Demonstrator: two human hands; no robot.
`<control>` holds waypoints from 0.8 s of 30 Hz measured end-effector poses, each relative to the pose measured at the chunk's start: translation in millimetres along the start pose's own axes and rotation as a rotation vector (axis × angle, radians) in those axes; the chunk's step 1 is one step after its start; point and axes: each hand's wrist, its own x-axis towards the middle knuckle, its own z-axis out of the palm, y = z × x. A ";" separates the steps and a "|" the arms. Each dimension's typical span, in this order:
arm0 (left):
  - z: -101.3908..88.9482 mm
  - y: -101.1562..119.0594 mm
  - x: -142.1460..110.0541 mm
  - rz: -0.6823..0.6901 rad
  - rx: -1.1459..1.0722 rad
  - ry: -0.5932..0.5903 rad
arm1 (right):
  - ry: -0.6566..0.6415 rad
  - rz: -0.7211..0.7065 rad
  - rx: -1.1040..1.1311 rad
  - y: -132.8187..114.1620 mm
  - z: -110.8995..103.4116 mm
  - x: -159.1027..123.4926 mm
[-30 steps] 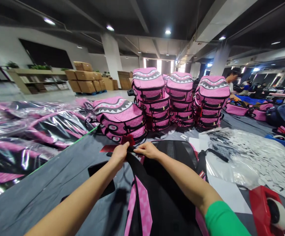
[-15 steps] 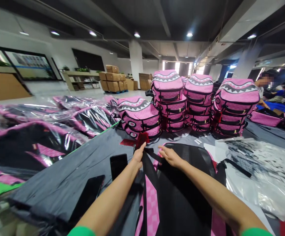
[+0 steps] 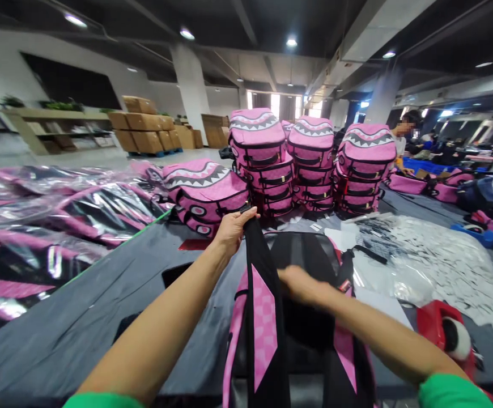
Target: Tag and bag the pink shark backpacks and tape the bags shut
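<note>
Black/pink strap (image 3: 264, 311) pinched at end by fingers of L hand (image 3: 232, 229); R hand (image 3: 302, 283) blurry over bkpk (image 3: 306, 246), can't tell grip.

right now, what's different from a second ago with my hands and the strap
Your left hand, keeping hold of the shoulder strap, has lifted it up and forward. Your right hand has let go beside the left and moved right and back over the backpack; blur hides its grip. The stacked shark-mouth backpacks stayed put.

Windows (image 3: 275, 105) glare behind the stacked backpacks (image 3: 257, 136), ceiling lamps (image 3: 291, 42) shine above them; before them, the right fingers (image 3: 288, 276) blur.
</note>
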 end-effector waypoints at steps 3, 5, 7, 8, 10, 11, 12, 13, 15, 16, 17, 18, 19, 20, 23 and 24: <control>35.8 -37.3 8.6 -0.018 0.105 -0.051 | -0.219 -0.080 -0.025 -9.4 33.9 -82.7; 56.6 -61.7 6.5 0.004 0.212 -0.056 | -0.303 -0.185 0.004 -9.7 31.9 -119.8; 69.7 -77.8 1.7 0.054 0.318 -0.024 | -0.201 -0.157 0.075 2.6 6.0 -136.5; 73.7 -81.5 -0.4 0.083 0.363 0.000 | -0.079 -0.066 0.099 14.8 -13.1 -137.6; 79.8 -81.0 -3.1 0.149 0.430 0.045 | 0.286 0.294 0.050 49.3 -53.6 -127.8; 84.0 -77.9 -3.7 0.205 0.470 0.025 | 0.432 0.488 -0.016 69.3 -71.2 -118.4; 90.1 -74.1 -4.1 0.276 0.511 -0.037 | 0.518 0.658 -0.064 89.2 -85.4 -106.8; 98.6 -70.4 -4.3 0.351 0.550 -0.132 | 0.547 0.734 -0.083 107.0 -95.6 -94.1; 122.8 -66.2 -4.8 0.478 0.602 -0.370 | 0.557 0.801 -0.104 131.8 -105.9 -68.7; 137.2 -66.3 -5.2 0.513 0.608 -0.474 | 0.559 0.789 -0.114 137.4 -107.4 -57.8; 152.2 -68.1 -5.7 0.525 0.600 -0.547 | 0.575 0.772 -0.134 138.6 -107.5 -49.1; 166.5 -71.3 -6.3 0.529 0.587 -0.594 | 0.598 0.747 -0.159 136.0 -106.7 -43.2; 179.4 -75.5 -7.1 0.535 0.575 -0.633 | 0.625 0.716 -0.183 130.3 -105.0 -40.2; 190.1 -80.4 -8.1 0.542 0.558 -0.666 | 0.647 0.674 -0.211 122.4 -102.2 -40.3; 207.4 -95.8 -13.0 0.564 0.477 -0.739 | 0.628 0.480 -0.314 92.5 -85.7 -53.9; 209.0 -100.1 -14.7 0.569 0.443 -0.757 | 0.607 0.406 -0.344 81.6 -77.7 -60.8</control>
